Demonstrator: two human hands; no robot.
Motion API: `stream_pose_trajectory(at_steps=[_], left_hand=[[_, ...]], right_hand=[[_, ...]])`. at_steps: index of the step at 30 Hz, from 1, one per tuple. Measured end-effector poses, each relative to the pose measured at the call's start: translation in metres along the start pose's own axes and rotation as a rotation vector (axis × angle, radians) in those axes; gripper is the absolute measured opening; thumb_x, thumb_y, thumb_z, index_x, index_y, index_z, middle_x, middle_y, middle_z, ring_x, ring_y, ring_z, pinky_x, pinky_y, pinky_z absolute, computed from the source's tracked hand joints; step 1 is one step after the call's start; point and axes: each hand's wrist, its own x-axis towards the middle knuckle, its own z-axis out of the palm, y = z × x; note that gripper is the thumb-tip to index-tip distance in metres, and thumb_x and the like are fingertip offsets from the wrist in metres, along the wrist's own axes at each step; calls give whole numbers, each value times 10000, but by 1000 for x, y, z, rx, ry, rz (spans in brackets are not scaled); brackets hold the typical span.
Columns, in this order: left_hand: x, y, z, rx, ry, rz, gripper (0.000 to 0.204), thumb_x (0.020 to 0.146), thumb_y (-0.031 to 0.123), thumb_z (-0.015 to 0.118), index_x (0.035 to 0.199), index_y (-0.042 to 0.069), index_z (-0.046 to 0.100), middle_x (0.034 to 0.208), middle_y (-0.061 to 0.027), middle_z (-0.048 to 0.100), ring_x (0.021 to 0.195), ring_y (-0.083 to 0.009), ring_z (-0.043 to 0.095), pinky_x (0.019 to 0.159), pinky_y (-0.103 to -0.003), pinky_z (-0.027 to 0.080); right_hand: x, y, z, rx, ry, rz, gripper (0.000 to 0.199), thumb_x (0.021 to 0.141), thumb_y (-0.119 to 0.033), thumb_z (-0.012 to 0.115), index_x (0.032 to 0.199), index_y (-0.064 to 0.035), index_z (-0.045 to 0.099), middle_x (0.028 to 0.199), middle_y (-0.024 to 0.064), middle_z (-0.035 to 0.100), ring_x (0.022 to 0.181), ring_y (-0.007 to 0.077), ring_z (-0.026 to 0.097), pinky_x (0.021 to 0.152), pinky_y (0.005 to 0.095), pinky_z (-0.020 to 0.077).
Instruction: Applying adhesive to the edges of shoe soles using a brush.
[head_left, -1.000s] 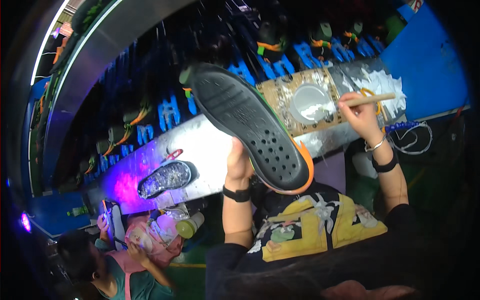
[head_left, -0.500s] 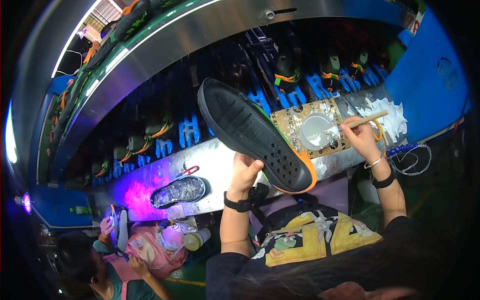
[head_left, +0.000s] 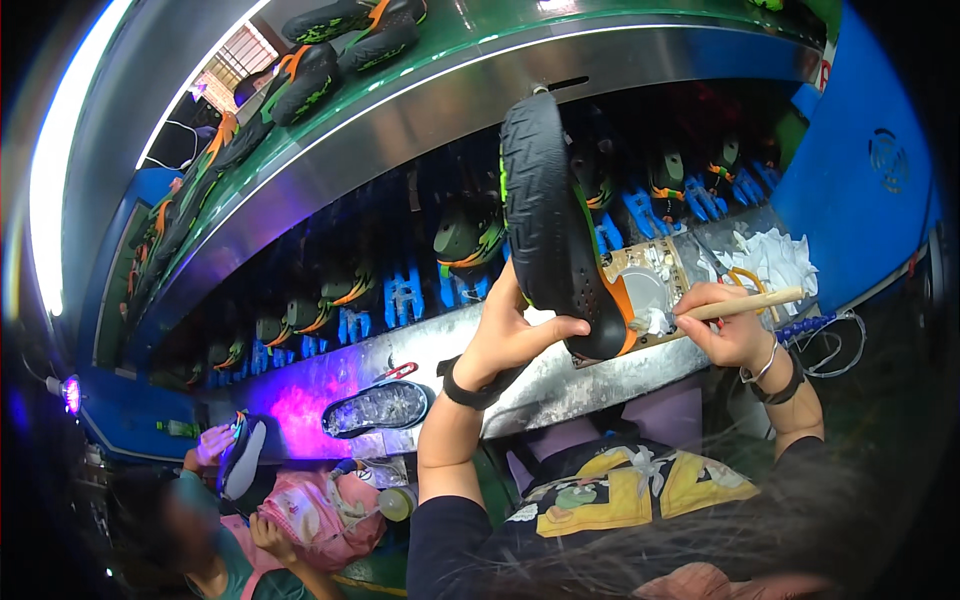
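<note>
My left hand (head_left: 510, 335) is closed round the lower end of a black shoe sole (head_left: 545, 200) with green and orange edging. The sole stands nearly upright, its treaded side turned partly into view. In my right hand (head_left: 728, 328) is a brush (head_left: 760, 303), gripped by its pale wooden handle. White stuff covers the bristles, which are close to the sole's orange edge; whether they touch it I cannot tell. Partly hidden behind the sole, a round whitish bowl (head_left: 645, 287) sits on brown cardboard (head_left: 690, 258).
Crumpled white tissue (head_left: 775, 262) and orange-handled scissors (head_left: 742, 278) lie right of the bowl. A second sole (head_left: 375, 408) and a red cutter (head_left: 402, 370) are left on the metal bench. Shoes on blue holders (head_left: 403, 295) move along behind. A co-worker (head_left: 200, 530) holds a shoe at lower left.
My left hand has tipped the sole more upright and turned its treaded side into view. The brush has come out of the bowl and over to the sole's orange edge.
</note>
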Motion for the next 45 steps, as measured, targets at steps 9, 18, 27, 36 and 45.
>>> stream_pose_trajectory(at_steps=[9, 18, 27, 36, 45], left_hand=[[0, 2, 6, 68, 45, 28, 754, 584, 91, 763, 1214, -7, 360, 1110, -92, 501, 1018, -165, 480, 884, -284, 357], [8, 0, 10, -167, -3, -73, 692, 627, 64, 738, 1203, -1, 360, 1078, -90, 513, 974, -160, 515, 833, -297, 420], [18, -24, 23, -439, -38, -244, 595, 702, 121, 693, 1187, -4, 370, 1082, -91, 492, 972, -169, 508, 830, -311, 427], [19, -30, 29, -442, -59, -293, 613, 714, 142, 687, 1208, -1, 353, 1095, -81, 486, 995, -169, 493, 870, -315, 393], [15, -16, 39, -445, -102, -353, 617, 711, 101, 678, 1218, -2, 342, 1096, -82, 482, 984, -164, 504, 854, -307, 423]], right_hand=[[-7, -7, 7, 181, 5, 67, 42, 727, -32, 597, 756, -9, 577, 696, 69, 593, 576, 106, 551, 510, 210, 424], [-11, 6, 3, 145, 26, 72, 49, 734, -29, 593, 766, 2, 574, 674, 57, 568, 533, 94, 503, 491, 219, 405], [-3, 16, -8, -27, -54, -135, 71, 701, -1, 596, 765, -1, 567, 683, 82, 573, 528, 146, 518, 479, 242, 414], [0, 4, -12, -90, -50, -239, 75, 687, -1, 598, 756, 0, 567, 682, 96, 585, 553, 206, 560, 504, 269, 443], [15, -13, -10, -295, -78, -375, 122, 645, 15, 616, 707, -13, 514, 607, 90, 525, 505, 245, 529, 459, 305, 426]])
